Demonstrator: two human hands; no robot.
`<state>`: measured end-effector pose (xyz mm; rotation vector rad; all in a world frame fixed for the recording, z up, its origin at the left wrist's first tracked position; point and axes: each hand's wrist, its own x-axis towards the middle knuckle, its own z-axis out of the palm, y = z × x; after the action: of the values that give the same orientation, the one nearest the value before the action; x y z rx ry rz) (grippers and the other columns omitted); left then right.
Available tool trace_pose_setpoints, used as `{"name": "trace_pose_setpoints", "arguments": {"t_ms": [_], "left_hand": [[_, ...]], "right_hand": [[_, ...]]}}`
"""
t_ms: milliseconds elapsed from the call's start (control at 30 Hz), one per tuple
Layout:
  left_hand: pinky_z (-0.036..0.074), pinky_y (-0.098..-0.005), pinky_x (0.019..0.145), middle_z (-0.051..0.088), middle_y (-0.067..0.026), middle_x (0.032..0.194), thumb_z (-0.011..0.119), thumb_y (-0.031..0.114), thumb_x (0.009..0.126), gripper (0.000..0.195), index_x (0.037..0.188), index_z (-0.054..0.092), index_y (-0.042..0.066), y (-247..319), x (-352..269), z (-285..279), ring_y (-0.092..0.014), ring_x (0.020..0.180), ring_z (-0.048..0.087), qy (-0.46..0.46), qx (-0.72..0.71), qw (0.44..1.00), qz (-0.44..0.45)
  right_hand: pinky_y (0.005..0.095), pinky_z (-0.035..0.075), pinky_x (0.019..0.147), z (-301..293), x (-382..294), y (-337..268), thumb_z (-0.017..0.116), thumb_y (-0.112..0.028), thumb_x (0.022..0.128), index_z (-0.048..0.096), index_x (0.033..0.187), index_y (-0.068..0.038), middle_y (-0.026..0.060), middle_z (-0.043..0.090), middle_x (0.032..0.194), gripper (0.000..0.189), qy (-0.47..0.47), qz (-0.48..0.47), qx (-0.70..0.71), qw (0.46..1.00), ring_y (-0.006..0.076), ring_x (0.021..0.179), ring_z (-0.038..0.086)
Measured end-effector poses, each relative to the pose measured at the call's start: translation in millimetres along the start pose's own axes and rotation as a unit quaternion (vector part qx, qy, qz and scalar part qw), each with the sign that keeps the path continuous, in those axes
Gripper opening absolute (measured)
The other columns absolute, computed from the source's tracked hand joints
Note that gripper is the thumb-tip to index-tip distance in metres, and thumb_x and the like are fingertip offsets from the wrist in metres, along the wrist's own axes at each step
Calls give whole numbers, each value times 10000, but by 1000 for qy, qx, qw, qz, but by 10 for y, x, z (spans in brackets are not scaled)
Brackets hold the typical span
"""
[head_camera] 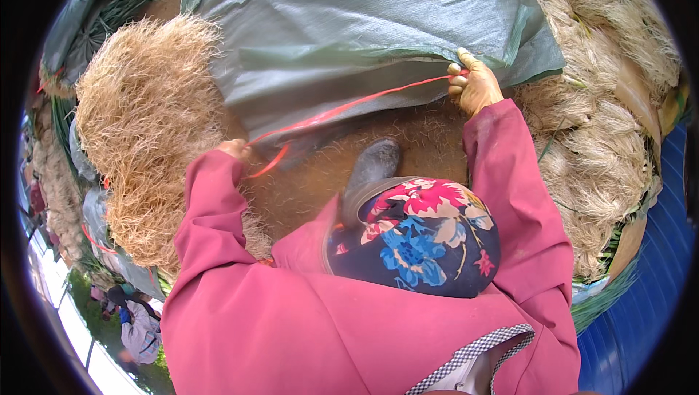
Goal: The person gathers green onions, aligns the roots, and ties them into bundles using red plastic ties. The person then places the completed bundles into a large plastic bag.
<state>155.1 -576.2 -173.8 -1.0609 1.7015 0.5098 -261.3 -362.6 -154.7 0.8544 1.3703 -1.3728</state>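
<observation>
A red plastic strip (349, 109) is stretched between my two hands, over the near part of a grey-green plastic sheet (349, 13). My left hand (236, 149) is closed on the strip's left end, and a loose tail hangs below it, beside a large bundle of pale dried fibres (147, 122). My right hand (474, 81) grips the strip's other end in its curled fingers and pinches the green edge of the sheet with the thumb. The sheet lies creased, with this edge raised.
Pale fibre bundles (595, 160) are heaped at the right, beside a blue ribbed surface (644, 286). My boot (377, 160) stands on brown ground (311, 182) strewn with loose fibres. Wrapped bundles line the far left; another person (141, 329) is at the lower left.
</observation>
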Motion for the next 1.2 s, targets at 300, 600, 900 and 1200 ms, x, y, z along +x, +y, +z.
{"name": "trace_pose_setpoints", "arguments": {"t_ms": [300,600,900,1200], "left_hand": [[400,-405,1012,464,-118,1306,699,274,776,615,1303,430,104,199,-194,180,-273,1252,432,110,110,987,41],[453,-423,903,567,-149,1135,658,105,783,506,1262,500,142,1050,-150,-472,-347,1050,546,480,-126,831,251],[439,-434,872,557,-130,1138,698,161,756,589,1304,487,210,3299,113,-1029,-325,1055,534,370,-96,738,556],[497,-342,814,678,-76,1013,585,68,891,257,1139,633,114,3351,352,-881,-211,917,629,170,-518,675,497]], "right_hand": [[230,266,456,-14,239,-92,574,-271,942,472,943,-150,10,484,673,158,-24,-38,-79,996,82,490,327],[233,292,479,-125,334,-86,617,-319,913,540,960,-139,11,542,665,202,-36,-88,-154,984,69,476,359],[235,289,434,-135,300,-37,628,-438,873,620,776,-135,-31,544,597,318,-11,-177,-286,942,61,467,407],[217,325,500,-413,237,-286,630,-532,843,655,1026,-121,-25,570,708,450,-157,-210,-338,904,49,545,413]]}}
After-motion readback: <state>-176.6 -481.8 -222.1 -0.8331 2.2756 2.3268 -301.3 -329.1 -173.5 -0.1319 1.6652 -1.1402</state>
